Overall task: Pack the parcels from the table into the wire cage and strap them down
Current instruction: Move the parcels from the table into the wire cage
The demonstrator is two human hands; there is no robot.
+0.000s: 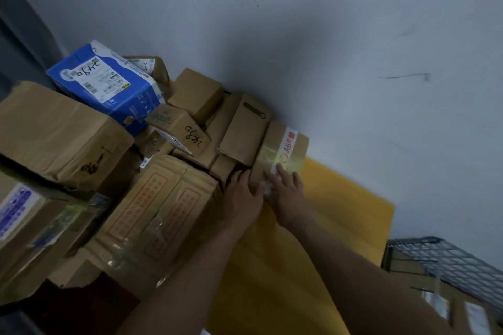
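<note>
Item: 1 taped parcel [283, 149], under both hands. Step: pick-up from table [343, 198]. Left hand [242, 194] grips its left edge; right hand [285, 194] fingers spread flat on top. Next: lift clear, carry to wire cage [449, 261], well right of the fingers.

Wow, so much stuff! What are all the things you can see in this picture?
Blue and white cardboard box with a handwritten label: one, blue and white, on top of the pile, far left.
Plain brown cardboard parcels: a pile, too many to count, brown, left half of the table.
Small brown taped box with red print: one, brown, right end of the pile.
Yellow table top: one, yellow, under the parcels.
Grey wire cage: one, grey, lower right, with caged brown parcels inside.
Grey wall: one, grey, behind the table.
Left grip: one, bare hand, touching the taped box's left side.
Right grip: one, bare hand, fingers flat on the taped box's top.
</note>
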